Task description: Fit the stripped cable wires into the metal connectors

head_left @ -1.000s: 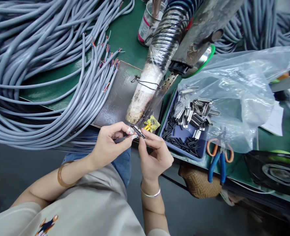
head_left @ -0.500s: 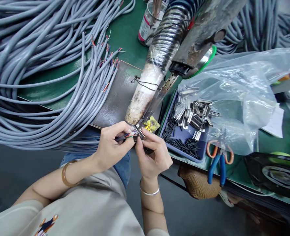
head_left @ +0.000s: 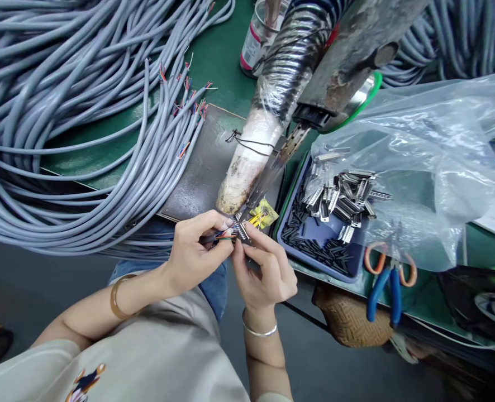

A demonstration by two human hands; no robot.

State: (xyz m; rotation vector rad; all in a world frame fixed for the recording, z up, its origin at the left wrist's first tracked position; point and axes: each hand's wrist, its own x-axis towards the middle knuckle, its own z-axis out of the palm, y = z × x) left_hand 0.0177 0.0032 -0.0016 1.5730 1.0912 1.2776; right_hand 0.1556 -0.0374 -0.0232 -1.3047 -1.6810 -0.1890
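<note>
Two bare hands meet at the tip of a sooty metal iron: the left hand (head_left: 199, 248) pinches a smooth grey cable (head_left: 208, 239) with thin coloured wires splaying from its end, the right hand (head_left: 266, 268) grips a small, toothed metal connector (head_left: 241, 228) between thumb and fingers. Just beside them hangs the rounded, scorched white end of a ribbed hose (head_left: 250, 159), near a blue plastic tray (head_left: 318, 263) of shiny connectors and short black tubes.
</note>
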